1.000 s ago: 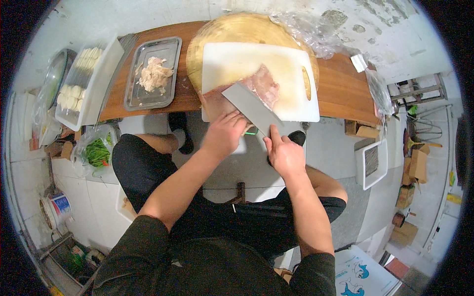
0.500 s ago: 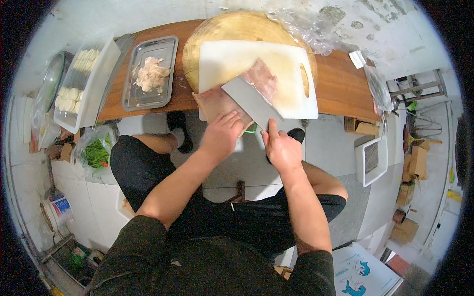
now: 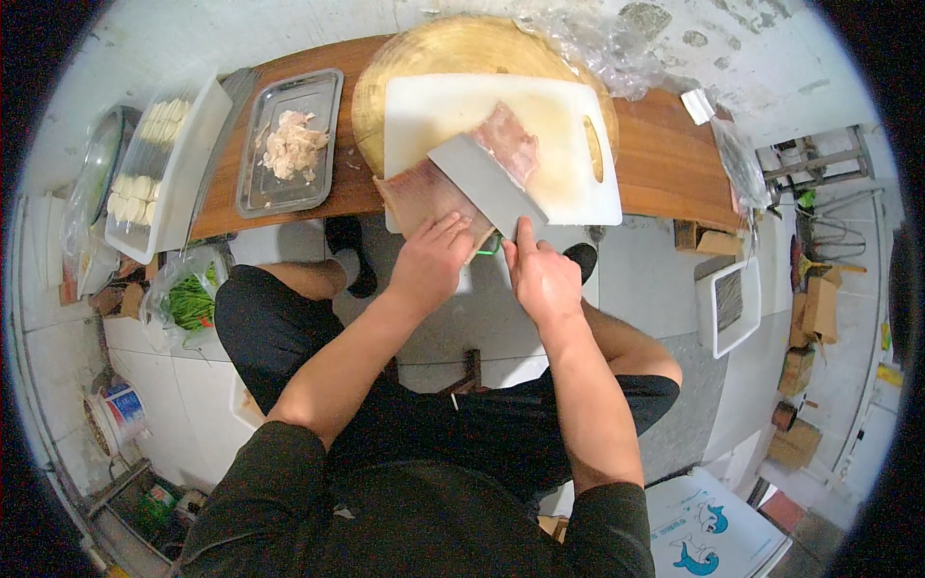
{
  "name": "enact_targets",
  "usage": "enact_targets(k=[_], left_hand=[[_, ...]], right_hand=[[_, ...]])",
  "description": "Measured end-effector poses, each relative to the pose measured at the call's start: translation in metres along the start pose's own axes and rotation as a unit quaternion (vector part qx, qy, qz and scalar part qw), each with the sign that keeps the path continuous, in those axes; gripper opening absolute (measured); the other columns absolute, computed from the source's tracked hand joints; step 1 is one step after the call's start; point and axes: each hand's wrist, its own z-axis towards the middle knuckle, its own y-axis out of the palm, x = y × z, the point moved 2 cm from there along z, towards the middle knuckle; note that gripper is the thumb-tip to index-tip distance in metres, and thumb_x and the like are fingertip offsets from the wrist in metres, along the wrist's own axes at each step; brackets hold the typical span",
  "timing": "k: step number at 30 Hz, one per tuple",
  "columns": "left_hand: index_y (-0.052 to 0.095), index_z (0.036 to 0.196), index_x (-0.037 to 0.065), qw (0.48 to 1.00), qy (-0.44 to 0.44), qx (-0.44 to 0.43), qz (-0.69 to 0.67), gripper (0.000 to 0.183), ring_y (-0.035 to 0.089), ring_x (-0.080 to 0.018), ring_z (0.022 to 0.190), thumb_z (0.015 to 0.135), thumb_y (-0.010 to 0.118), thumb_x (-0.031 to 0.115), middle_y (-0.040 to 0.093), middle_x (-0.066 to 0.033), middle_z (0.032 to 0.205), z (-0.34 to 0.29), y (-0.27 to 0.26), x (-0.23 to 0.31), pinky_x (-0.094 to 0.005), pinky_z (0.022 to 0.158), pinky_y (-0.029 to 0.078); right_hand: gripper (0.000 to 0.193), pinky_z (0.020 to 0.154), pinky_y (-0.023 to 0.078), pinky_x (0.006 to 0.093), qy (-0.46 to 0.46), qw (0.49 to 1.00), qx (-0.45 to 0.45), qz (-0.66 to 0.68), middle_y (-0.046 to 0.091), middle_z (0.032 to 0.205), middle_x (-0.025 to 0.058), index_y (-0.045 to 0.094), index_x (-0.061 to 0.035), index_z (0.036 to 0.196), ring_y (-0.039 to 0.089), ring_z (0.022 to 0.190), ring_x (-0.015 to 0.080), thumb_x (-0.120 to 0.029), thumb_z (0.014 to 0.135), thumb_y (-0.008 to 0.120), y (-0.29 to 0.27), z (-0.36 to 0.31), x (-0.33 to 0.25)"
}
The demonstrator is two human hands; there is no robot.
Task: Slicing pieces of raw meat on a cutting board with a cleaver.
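Observation:
A flat, pale pink slab of raw meat (image 3: 424, 196) lies across a white cutting board (image 3: 424, 108), its near end hanging over the board's front edge. My left hand (image 3: 431, 258) rests on that near end with its fingers laid flat. In my right hand (image 3: 546, 281) is a cleaver, the index finger stretched along the blade. The wide grey cleaver blade (image 3: 487, 183) slants across the slab and covers its middle; more of the pink meat shows beyond it. My fingers hide the cleaver's handle.
Under the board is a round wooden block (image 3: 378, 96) on a brown table (image 3: 665, 159). A clear tray (image 3: 316, 197) of pale meat pieces stands left, beside a white container (image 3: 193, 159). Crumpled plastic (image 3: 617, 58) lies behind. Bagged greens (image 3: 193, 301) sit lower left.
The cleaver has shifted slightly away from me over the slab, and my right hand has moved with it. My left hand stays on the near end of the meat.

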Motion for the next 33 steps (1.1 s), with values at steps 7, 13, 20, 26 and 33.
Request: enact_targets(k=[7,13,20,26,33], left_hand=[[0.066,0.097,0.003,1.0,-0.011,0.0,-0.011,0.015,0.066,-0.029,0.12,0.089,0.057,0.011,0.073,-0.0161,0.117,0.001,0.002,0.001,-0.0452,0.104,0.049],[0.066,0.095,0.003,1.0,-0.012,-0.001,-0.009,0.014,0.066,-0.0289,0.12,0.09,0.057,0.013,0.073,-0.0158,0.117,0.001,-0.001,0.002,-0.045,0.104,0.049],[0.069,0.098,0.003,1.0,-0.006,-0.006,0.001,0.018,0.066,-0.0282,0.12,0.09,0.058,0.014,0.073,-0.015,0.119,0.0,0.0,0.002,-0.0445,0.106,0.048],[0.069,0.106,0.003,0.999,-0.013,-0.037,0.007,0.023,0.064,-0.03,0.124,0.089,0.058,0.013,0.071,-0.0154,0.124,0.0,0.0,0.003,-0.0445,0.109,0.046],[0.068,0.119,0.002,0.996,-0.036,-0.077,-0.008,0.034,0.061,-0.0304,0.128,0.087,0.056,0.01,0.068,-0.0159,0.13,-0.003,0.004,0.0,-0.0441,0.112,0.044]], right_hand=[[0.05,0.062,0.055,0.0511,0.025,0.999,-0.036,0.018,0.07,0.078,0.0197,0.055,-0.006,0.139,0.069,0.067,0.0399,-0.042,0.105,0.048,-0.002,0.013,-0.003],[0.05,0.062,0.056,0.0508,0.024,0.999,-0.037,0.006,0.071,0.079,0.0195,0.054,-0.0064,0.139,0.07,0.068,0.0392,-0.043,0.105,0.047,0.002,0.016,-0.002],[0.055,0.064,0.059,0.0517,0.01,0.998,-0.06,-0.009,0.073,0.087,0.0209,0.047,-0.0063,0.144,0.073,0.074,0.0396,-0.046,0.106,0.044,0.005,0.021,0.003],[0.049,0.063,0.056,0.0513,0.003,1.0,-0.017,0.009,0.071,0.081,0.0202,0.052,-0.0087,0.141,0.07,0.071,0.0405,-0.041,0.105,0.049,0.008,0.027,0.005],[0.046,0.066,0.056,0.0515,-0.001,0.999,-0.036,0.014,0.071,0.081,0.0203,0.053,-0.0084,0.136,0.07,0.072,0.0413,-0.042,0.105,0.048,0.001,0.05,0.006]])
